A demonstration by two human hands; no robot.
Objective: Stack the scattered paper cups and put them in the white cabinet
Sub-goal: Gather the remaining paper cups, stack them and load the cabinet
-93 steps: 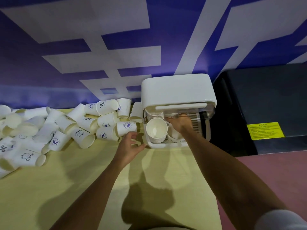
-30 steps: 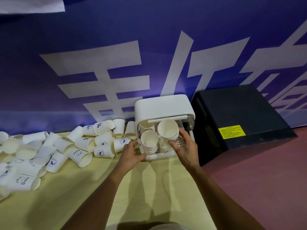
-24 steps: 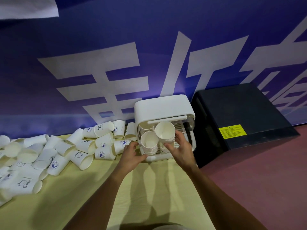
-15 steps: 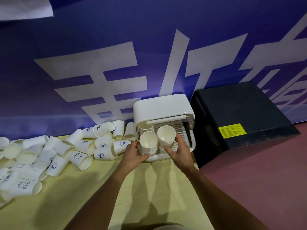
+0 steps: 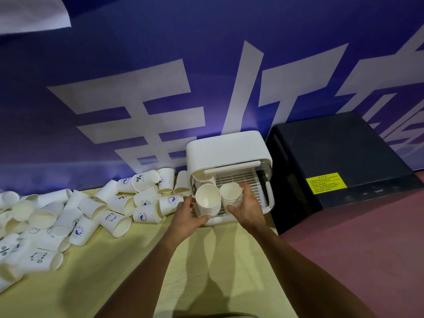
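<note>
- Since a second ago your right hand [image 5: 246, 208] has brought the right stack [image 5: 231, 195] lower. It now sits level with the left stack [image 5: 207, 200], just beside it, at the mouth of the white cabinet [image 5: 227, 150].
- Behind everything, the blue banner [image 5: 137, 65] closes off the table's far edge.
- Across the table [image 5: 119, 285], bare yellow cloth runs from the cup heap to the near edge, crossed only by your forearms and their shadows. Its right edge meets a red surface [image 5: 355, 260].
- Past that right edge, the black box [image 5: 332, 152] stands just beside the cabinet's right wall.
- At the far right corner of the table, the cabinet faces you with its flap lifted. The slatted rack [image 5: 243, 180] shows bare to the right of the two stacks.
- Along the far edge, the loose paper cups [image 5: 114, 203] lie heaped on their sides and spread toward the left edge. The nearest ones are just beside the cabinet's left wall.
- Your left hand [image 5: 188, 216] grips the left stack, fingers curled round its left side and thumb under the front.
- Your right hand holds the right stack, wrapped round it from the right.
</note>
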